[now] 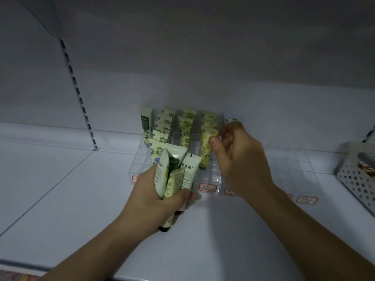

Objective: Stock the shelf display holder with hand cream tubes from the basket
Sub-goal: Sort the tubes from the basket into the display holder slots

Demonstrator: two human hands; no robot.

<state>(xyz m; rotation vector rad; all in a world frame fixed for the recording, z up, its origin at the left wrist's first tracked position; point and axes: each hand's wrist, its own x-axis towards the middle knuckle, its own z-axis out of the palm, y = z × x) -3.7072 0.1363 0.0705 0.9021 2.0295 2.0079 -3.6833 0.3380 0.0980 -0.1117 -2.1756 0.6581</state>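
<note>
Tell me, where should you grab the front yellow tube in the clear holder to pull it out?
Probably by its flat crimped top. The yellow tube stands cap-down in the clear holder, so only its upper end sticks out. Pinch the two flat faces from above; other tubes and the right hand crowd its sides.
</note>
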